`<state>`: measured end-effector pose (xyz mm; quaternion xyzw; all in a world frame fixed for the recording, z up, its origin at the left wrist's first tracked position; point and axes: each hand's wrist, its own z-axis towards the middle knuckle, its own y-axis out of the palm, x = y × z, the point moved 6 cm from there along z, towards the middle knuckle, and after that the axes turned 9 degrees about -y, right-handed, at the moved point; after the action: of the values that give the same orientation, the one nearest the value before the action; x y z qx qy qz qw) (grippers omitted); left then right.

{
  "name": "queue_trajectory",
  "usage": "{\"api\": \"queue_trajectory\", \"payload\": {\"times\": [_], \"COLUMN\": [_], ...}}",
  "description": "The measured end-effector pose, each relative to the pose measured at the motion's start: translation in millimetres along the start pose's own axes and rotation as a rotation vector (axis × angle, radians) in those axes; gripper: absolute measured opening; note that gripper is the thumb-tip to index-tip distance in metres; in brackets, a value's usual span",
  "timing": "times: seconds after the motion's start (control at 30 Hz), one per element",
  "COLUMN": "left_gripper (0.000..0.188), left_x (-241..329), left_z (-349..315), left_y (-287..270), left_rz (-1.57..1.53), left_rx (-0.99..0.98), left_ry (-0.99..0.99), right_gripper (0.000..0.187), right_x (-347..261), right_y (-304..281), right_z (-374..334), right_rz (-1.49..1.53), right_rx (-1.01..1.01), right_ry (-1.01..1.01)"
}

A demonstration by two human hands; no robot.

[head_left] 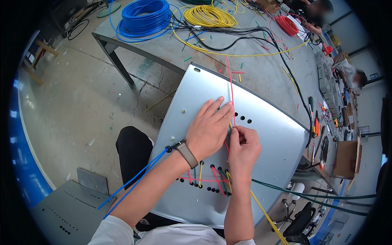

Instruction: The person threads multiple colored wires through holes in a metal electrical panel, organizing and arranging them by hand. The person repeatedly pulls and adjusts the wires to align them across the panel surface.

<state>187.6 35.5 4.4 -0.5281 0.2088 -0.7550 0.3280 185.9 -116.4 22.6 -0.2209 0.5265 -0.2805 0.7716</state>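
A grey sheet-metal panel (271, 151) with rows of small holes leans between my lap and the workbench. My left hand (209, 128) lies flat on it with fingers stretched, the fingertips beside a thin red wire (231, 83). My right hand (245, 145) pinches that wire between thumb and fingers, near a group of holes (243, 117). The wire runs up over the panel's far edge. Below my hands, short red, green and yellow wires (222, 181) pass through the holes. Blue wires (136, 177) come out at the left, green wires (304, 194) and a yellow wire (264, 210) at the right.
On the workbench (261, 69) lie coils of blue wire (145, 18), yellow wire (209, 15) and red wire (287, 25), a black cable bundle (241, 29) and cut scraps. Tools (316, 122) lie along its right side. Another panel (71, 214) rests at lower left. Other people work beyond.
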Motion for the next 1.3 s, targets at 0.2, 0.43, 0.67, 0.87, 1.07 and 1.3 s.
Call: {"api": "queue_trajectory", "payload": {"times": [0.2, 0.43, 0.67, 0.87, 1.07, 1.3], "left_gripper": [0.055, 0.056, 0.054, 0.051, 0.050, 0.050], "left_x": [-0.3, 0.6, -1.3, -1.4, -1.6, 0.1], "left_z": [-0.3, 2.2, 3.3, 5.2, 9.3, 10.4], "left_y": [0.9, 1.7, -2.0, -1.2, -0.3, -1.1], "left_rz": [-0.014, 0.023, -0.013, -0.009, 0.009, 0.036], "left_rx": [-0.031, -0.023, -0.006, 0.007, 0.011, -0.002], "left_ry": [0.005, 0.040, 0.028, 0.018, 0.035, 0.028], "right_gripper": [0.008, 0.009, 0.010, 0.012, 0.017, 0.022], "right_x": [-5.6, -0.8, -0.9, -2.7, -0.2, 0.1], "right_y": [1.4, 1.2, 7.4, 9.9, 13.1, 12.5], "right_z": [1.0, 2.0, 7.4, 15.1, 20.7, 25.2], "right_rz": [0.037, 0.088, 0.110, 0.036, -0.027, -0.055], "right_rx": [-0.043, -0.032, 0.027, 0.024, 0.002, -0.044], "right_ry": [-0.088, -0.111, 0.001, 0.017, 0.132, 0.221]}}
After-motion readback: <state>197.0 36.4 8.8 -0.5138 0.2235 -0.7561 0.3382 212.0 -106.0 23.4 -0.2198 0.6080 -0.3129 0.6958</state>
